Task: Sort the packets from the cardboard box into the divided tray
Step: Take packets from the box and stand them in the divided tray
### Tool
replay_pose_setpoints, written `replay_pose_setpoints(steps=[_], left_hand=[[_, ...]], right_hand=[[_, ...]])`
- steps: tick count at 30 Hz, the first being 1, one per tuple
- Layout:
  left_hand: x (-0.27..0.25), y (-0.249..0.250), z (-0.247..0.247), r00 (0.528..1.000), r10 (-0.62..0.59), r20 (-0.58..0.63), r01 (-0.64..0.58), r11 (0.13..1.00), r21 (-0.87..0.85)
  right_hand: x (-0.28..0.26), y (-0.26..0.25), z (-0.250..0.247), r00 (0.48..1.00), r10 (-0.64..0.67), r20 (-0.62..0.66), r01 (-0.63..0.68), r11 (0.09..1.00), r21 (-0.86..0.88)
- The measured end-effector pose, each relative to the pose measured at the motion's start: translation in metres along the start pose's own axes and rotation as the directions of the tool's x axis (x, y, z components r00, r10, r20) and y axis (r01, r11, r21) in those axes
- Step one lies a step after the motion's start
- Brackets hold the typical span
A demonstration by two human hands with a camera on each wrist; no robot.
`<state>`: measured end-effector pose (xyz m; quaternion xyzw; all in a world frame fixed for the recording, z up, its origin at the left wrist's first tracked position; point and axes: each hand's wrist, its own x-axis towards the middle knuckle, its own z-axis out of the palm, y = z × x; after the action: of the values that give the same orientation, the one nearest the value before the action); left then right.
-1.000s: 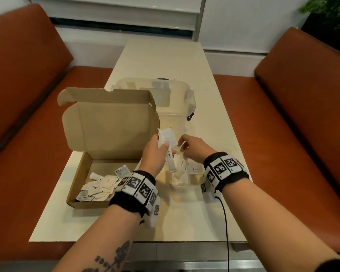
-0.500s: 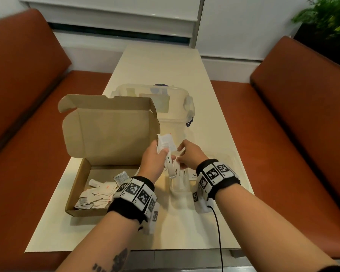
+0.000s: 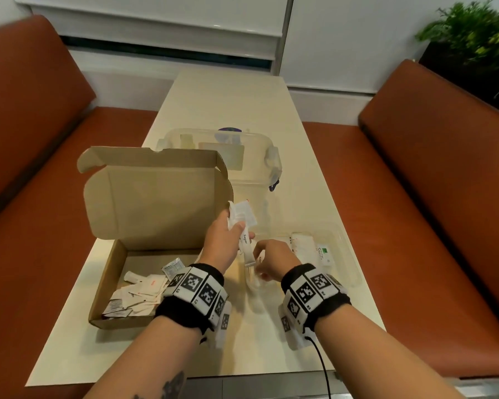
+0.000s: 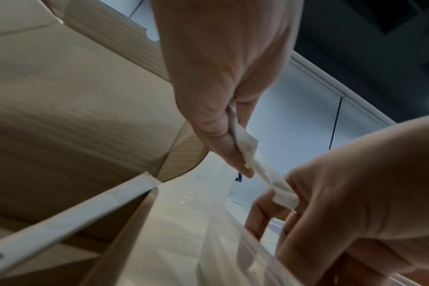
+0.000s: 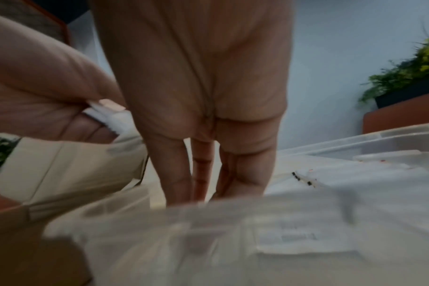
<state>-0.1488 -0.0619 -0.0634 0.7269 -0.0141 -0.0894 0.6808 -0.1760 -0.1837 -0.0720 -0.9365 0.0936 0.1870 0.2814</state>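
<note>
Since 0.5 s ago, right hand point(image 3: 271, 262) has dropped into divided tray point(image 3: 346, 256), fingers straight, holding nothing. Left hand point(image 3: 224, 243) pinches sugar stick point(image 3: 247, 249) plus packets, above tray; next transfer pending.

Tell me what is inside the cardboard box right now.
The cardboard box holds a loose pile of small white packets along its near-left floor; the bare floor shows further back. The left hand and its wristband cover the right corner, so anything there is hidden.

Soft even indoor light; blurred wrist views, warped edges.
</note>
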Motion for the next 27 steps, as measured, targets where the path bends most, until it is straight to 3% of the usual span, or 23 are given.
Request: replay_pose_setpoints(steps=[4,16,19,22,27], left_hand=[[0.001,0.001,0.003,1.0,-0.003,0.0,0.003,1.0,0.001],[-0.002,0.001,0.002,0.999,-0.035,-0.011,0.036,0.997,0.062],[-0.003,0.002,0.002,0.999,-0.048,-0.003,0.048,0.99,0.13],[-0.004,0.001,0.001,0.996,-0.09,0.016,0.087,0.987,0.138],[-0.01,0.004,0.009,0.973,-0.168,0.159,0.167,0.986,0.02]], right_hand=[[-0.004,0.001,0.005,0.998,-0.011,-0.067,0.011,1.0,-0.004],[-0.001,0.007,0.013,0.995,-0.049,-0.089,0.05,0.999,0.008],[-0.001,0.008,0.003,0.97,-0.004,-0.245,0.058,0.975,0.214],[-0.003,0.004,-0.014,0.917,0.067,-0.393,0.127,0.886,0.447],[-0.006,0.001,-0.035,0.934,-0.008,-0.357,0.21,0.821,0.531]])
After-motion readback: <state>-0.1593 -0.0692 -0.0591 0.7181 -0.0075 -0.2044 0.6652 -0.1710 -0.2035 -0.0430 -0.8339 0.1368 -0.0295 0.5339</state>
